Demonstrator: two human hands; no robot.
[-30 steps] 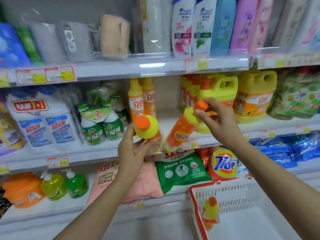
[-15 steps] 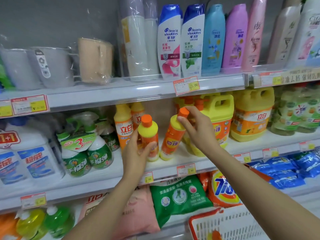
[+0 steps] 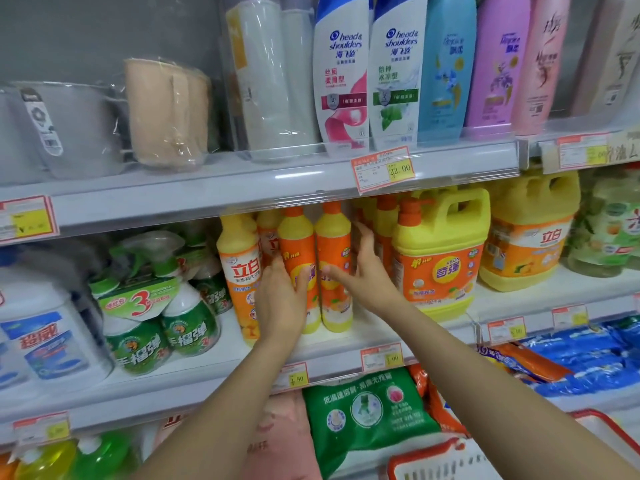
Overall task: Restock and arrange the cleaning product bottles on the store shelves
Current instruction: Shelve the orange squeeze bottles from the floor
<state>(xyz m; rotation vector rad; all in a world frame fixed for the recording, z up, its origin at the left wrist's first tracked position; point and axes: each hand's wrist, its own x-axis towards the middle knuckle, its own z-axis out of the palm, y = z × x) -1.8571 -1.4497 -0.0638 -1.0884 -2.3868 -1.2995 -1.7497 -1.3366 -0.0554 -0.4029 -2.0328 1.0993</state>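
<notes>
Left bottle (image 3: 296, 244) is gripped by the left hand (image 3: 280, 303); right bottle (image 3: 334, 244) is touched by the straight-fingered right hand (image 3: 367, 282).

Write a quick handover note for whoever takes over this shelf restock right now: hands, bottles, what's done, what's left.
Left hand grips the left orange bottle, thumb across its front.
Right hand is open, straight fingers along the side of the right orange bottle, thumb on its front.
Both bottles stand upright, side by side on the middle shelf, left of the yellow jug.
Done: both bottles are on the shelf.
Left: release them, probably square them up, then check the basket; its inside is out of view.
</notes>
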